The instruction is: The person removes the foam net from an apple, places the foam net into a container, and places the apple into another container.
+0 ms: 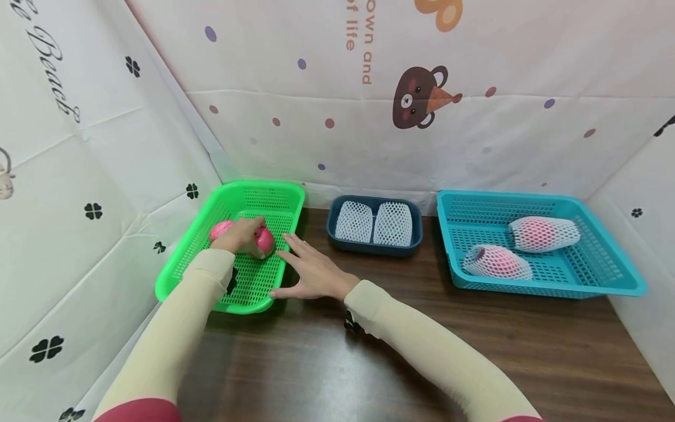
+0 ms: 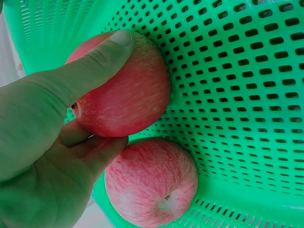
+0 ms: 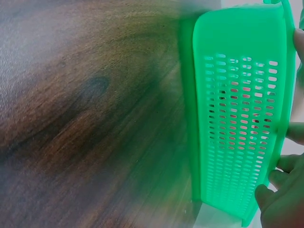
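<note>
Around us hang white printed cloth walls [image 1: 295, 146] with dots, clovers and a bear, and below them we have a dark brown wood-grain tabletop [image 1: 527, 357]. Our left hand [image 1: 237, 236] pinches a round, glossy red apple [image 2: 128, 90] inside the bright green perforated plastic basket [image 1: 242, 308], thumb laid across its upper side and fingers curled beneath. Just beside it a second, pink-streaked apple [image 2: 149, 183] rests in the same basket. Our right hand [image 1: 316, 274] holds nothing in its grasp; its fingers are spread, their tips touching the basket's near right rim.

Our left arm reaches forward over the basket's edge, in a cream sleeve [image 1: 176, 328]; our right arm slants in from the lower right, back of the hand upward.

To the right we see a small dark-blue oblong tray [image 1: 374, 248] with two white foam-net sleeves [image 1: 393, 224], then a teal perforated basket [image 1: 612, 287] with two pink-red fruits in white foam nets [image 1: 498, 262].

On the cloth we can read "of life", a cut-off "own and", and "Beach" in script.
</note>
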The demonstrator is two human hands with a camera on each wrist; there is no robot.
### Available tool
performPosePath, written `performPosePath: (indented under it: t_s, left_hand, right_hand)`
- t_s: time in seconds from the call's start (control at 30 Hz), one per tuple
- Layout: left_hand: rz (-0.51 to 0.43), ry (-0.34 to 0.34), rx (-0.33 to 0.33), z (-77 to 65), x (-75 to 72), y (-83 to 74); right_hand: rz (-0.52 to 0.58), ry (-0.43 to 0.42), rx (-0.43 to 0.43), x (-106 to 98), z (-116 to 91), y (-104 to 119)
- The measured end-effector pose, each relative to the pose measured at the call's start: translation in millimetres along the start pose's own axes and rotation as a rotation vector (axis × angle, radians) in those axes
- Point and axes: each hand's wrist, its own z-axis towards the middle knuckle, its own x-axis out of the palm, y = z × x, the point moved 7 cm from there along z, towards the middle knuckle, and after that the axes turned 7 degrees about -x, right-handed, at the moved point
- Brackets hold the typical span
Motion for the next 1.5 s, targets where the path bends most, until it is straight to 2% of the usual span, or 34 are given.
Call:
performPosePath:
  t_s: [0.43, 0.8, 0.9, 1.07, 1.27, 1.5]
  left_hand:
    - [0.007, 0.017, -0.017, -2.6, -1.6, -2.9]
    - [-0.029, 0.031, 0.008, -6.3, -3.1, -8.2]
    - [-0.056, 0.001, 0.038, -5.8, -5.0, -11.6]
    - [-0.071, -0.090, 0.097, -5.0, -10.8, -14.8]
    - [-0.096, -0.119, 0.070, -4.3, -13.0, -11.8]
    - [-0.144, -0.156, 0.055, -5.6, -16.7, -11.9]
  right_hand:
    - [-0.028, -0.001, -0.014, 2, -1, 0]
    - [-0.104, 0.009, -0.042, -1, 1, 4]
    - [-0.101, 0.012, -0.037, -1, 1, 4]
    - [-0.098, 0.008, -0.044, 0, 1, 4]
    - [-0.087, 0.000, -0.054, -1, 0, 4]
    - [-0.088, -0.064, -0.086, -13, -2, 0]
